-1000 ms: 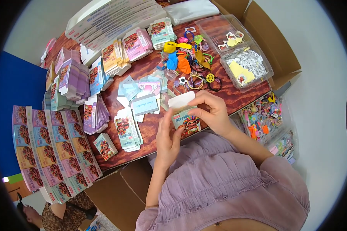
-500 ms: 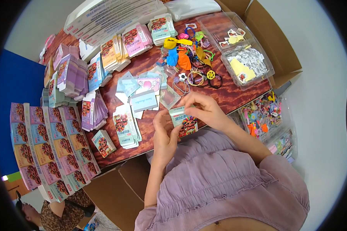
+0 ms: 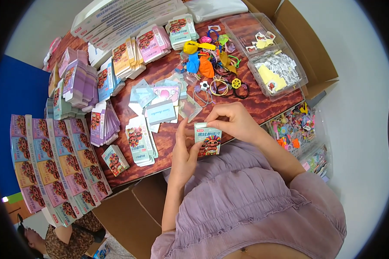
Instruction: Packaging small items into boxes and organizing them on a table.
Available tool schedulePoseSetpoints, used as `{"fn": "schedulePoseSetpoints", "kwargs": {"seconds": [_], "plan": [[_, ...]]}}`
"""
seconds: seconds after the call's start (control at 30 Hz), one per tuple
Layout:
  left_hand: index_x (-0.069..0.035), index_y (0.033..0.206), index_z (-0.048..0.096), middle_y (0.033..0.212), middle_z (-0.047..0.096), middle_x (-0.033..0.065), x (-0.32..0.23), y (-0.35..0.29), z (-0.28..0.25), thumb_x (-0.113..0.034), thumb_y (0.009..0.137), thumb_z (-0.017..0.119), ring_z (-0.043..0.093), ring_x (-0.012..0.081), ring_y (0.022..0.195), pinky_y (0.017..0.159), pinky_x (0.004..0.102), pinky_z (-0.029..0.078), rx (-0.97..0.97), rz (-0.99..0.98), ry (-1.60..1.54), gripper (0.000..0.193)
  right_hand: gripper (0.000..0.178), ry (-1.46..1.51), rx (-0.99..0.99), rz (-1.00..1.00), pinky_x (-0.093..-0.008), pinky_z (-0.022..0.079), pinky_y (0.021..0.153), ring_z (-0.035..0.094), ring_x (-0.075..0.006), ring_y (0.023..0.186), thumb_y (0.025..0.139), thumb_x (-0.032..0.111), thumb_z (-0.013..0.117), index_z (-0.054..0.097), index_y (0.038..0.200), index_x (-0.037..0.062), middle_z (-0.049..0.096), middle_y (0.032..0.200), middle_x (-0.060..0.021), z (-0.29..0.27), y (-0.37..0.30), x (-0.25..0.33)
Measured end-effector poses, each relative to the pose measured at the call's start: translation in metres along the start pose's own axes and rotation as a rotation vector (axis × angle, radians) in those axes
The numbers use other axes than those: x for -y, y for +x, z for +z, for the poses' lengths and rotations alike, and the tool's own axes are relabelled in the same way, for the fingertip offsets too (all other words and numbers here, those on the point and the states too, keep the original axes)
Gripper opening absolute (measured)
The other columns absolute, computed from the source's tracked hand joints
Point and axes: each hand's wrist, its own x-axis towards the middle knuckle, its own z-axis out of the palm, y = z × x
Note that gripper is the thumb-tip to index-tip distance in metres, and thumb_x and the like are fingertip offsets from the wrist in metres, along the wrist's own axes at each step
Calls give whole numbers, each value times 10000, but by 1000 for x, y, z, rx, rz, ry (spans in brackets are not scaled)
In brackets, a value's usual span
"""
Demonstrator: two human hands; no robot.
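A small green printed box [image 3: 209, 141] with a colourful cartoon figure stands upright between my hands at the table's front edge. My left hand [image 3: 186, 149] grips its left side, thumb across the front. At its top edge, my right hand [image 3: 230, 121] pinches with thumb and bent fingers. The top looks closed. Another filled-out green box [image 3: 116, 160] stands on the table to the left, beside a stack of flat green cartons [image 3: 139, 140]. Beyond my hands lie loose cards and clear sachets [image 3: 161, 111].
Hair ties and small trinkets [image 3: 212, 60] are heaped at the back. A clear divided tray [image 3: 274, 71] holds paper bits. Carton stacks [image 3: 80, 84] and display boxes [image 3: 58, 168] fill the left. An open cardboard box [image 3: 132, 216] sits below the table; another person [image 3: 65, 239] is at lower left.
The box has turned more upright and its printed front shows more fully. Its top now appears closed, with my right fingers shifted slightly right along the top edge.
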Motion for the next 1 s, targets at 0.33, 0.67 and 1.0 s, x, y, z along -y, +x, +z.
{"fn": "schedulePoseSetpoints", "kwargs": {"seconds": [0.33, 0.67, 1.0], "plan": [[-67, 1434, 431, 1199, 523, 137, -2, -3, -3, 97, 904, 546, 576, 244, 1009, 874, 333, 491, 36, 54, 227, 567, 189, -274, 71, -314, -322, 532, 810, 680, -227, 977, 868, 11, 660, 693, 1051, -21, 696, 1062, -131, -1, -10, -10], [-59, 1366, 481, 1216, 556, 147, 3, -13, -20, 8, 961, 513, 575, 281, 1016, 920, 358, 469, -49, -55, 212, 411, 200, 37, -199, -247, -286, 520, 812, 660, -196, 984, 879, -24, 629, 676, 1073, -32, 666, 1092, -129, 60, -17, -35], [-74, 1350, 505, 1248, 596, 140, 16, -50, -56, -11, 997, 475, 623, 169, 823, 633, 279, 531, -268, 8, 365, 360, 194, 58, 98, -278, -305, 487, 825, 619, -189, 964, 887, -14, 618, 700, 1062, 3, 641, 1004, -83, 99, 15, -16]]}}
